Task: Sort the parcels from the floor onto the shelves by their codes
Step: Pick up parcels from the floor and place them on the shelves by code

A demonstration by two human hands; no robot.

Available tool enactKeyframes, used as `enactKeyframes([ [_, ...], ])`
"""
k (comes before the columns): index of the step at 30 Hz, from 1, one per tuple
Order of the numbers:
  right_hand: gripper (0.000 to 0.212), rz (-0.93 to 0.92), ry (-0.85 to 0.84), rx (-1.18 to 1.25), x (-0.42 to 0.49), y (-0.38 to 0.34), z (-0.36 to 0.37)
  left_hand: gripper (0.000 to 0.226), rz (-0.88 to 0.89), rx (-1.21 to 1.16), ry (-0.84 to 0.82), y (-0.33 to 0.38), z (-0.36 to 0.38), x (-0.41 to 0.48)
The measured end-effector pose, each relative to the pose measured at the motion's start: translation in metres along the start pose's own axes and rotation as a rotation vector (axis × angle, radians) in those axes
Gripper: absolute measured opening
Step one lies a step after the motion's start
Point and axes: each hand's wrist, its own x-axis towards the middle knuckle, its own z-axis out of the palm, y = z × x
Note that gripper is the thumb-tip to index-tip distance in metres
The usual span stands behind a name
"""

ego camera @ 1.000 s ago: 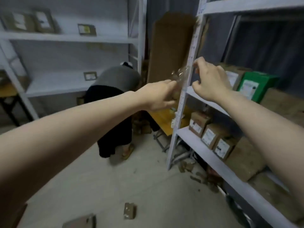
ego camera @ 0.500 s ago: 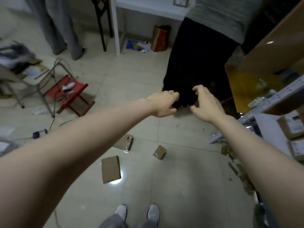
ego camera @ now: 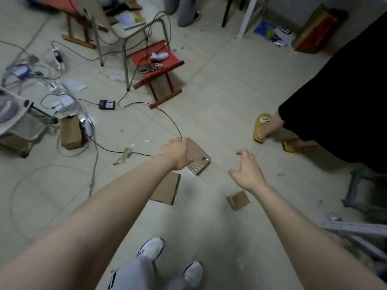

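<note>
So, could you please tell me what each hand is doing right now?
Left hand: at the edge of the flat parcel, fingers hidden; grip cannot be told.
Right hand: open, fingers spread, holding nothing.

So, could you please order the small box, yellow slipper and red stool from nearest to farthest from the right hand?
1. small box, on the floor just below the right hand
2. yellow slipper, beyond, slightly right
3. red stool, far upper left

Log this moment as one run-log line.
phase: floor pickup | left hand: over flat parcel edge, grip unclear | right hand: open, empty | small box: on floor, untouched
</note>
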Motion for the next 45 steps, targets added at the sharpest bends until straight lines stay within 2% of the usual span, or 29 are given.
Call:
enactKeyframes([
  [9,0.050,0.095,-0.108,0.286,0.107,-0.007,0.183,0.066,-0.364,-0.169,-0.018,-0.096,0.134,0.057],
  [15,0.056,0.119,-0.403,0.255,0.155,0.012,0.353,0.065,-0.494,-0.390,-0.070,-0.164,0.277,0.106],
  [20,0.056,0.249,-0.433,0.364,0.203,0.030,0.462,0.070,-0.610,-0.621,-0.097,-0.212,0.373,0.153],
  [25,0.063,0.338,-0.419,0.434,0.244,0.050,0.534,0.077,-0.691,-0.847,-0.176,-0.237,0.444,0.178],
  [29,0.062,0.477,-0.442,0.714,0.241,0.060,0.557,0.058,-0.623,-1.072,-0.129,-0.235,0.466,0.177],
  [31,0.062,0.524,-0.495,0.815,0.227,0.054,0.552,0.052,-0.623,-1.142,-0.249,-0.220,0.454,0.174],
  [33,0.067,0.488,-0.540,0.803,0.213,0.043,0.543,0.066,-0.623,-1.127,-0.330,-0.204,0.442,0.173],
  [36,0.069,0.463,-0.554,0.853,0.200,0.031,0.535,0.094,-0.660,-1.111,-0.228,-0.198,0.431,0.183],
  [39,0.088,0.528,-0.506,0.953,0.198,0.026,0.533,0.088,-0.773,-0.850,-0.036,-0.223,0.424,0.190],
  [42,0.074,0.518,-0.517,0.955,0.207,0.023,0.546,0.085,-0.910,-0.594,0.092,-0.272,0.427,0.185],
  [45,0.068,0.460,-0.538,0.916,0.221,0.007,0.564,0.092,-1.111,-0.591,0.160,-0.336,0.444,0.177],
])
